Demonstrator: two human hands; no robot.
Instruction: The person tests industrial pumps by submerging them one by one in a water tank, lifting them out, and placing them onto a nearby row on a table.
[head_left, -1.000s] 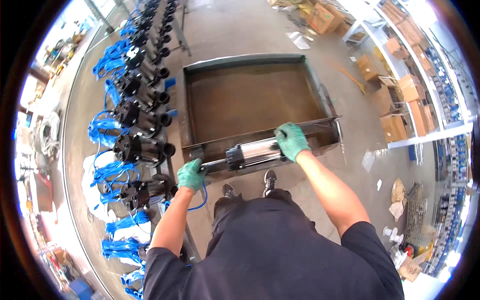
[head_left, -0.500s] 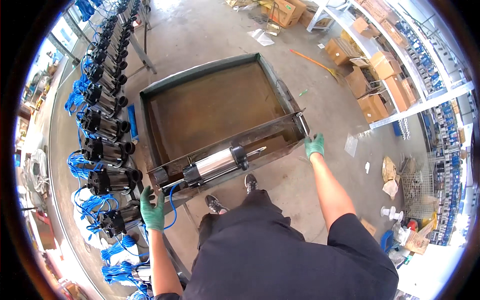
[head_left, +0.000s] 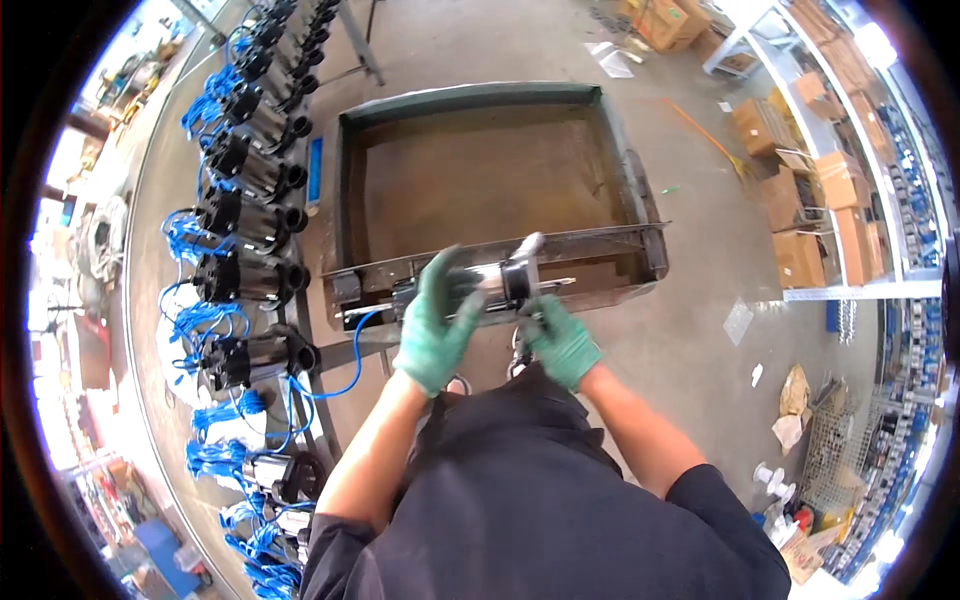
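Note:
A steel-and-black cylindrical pump [head_left: 487,280] lies across the near end of a tank, on a dark metal rail [head_left: 580,240]. Its blue cable [head_left: 357,352] hangs from the left end. My left hand [head_left: 432,335], in a green glove, is over the pump's left half with fingers apart, partly hiding it; whether it touches the casing I cannot tell. My right hand [head_left: 562,345], also gloved in green, is closed by the pump's right end around a slim, pale, silvery tool [head_left: 530,252] that points up past the pump. Motion blurs the tool, so its kind does not show.
The green-rimmed tank [head_left: 470,92] holds murky brown water. Similar pumps [head_left: 250,275] with blue cables [head_left: 195,320] line a bench at left. A shelf with cardboard boxes [head_left: 842,180] stands at right, and an orange-handled broom [head_left: 705,132] lies on the floor.
Both hands have come inward from the tank's near corners to the pump. The silvery tool that lay at the rail's right end is now in my right hand. The view has shifted.

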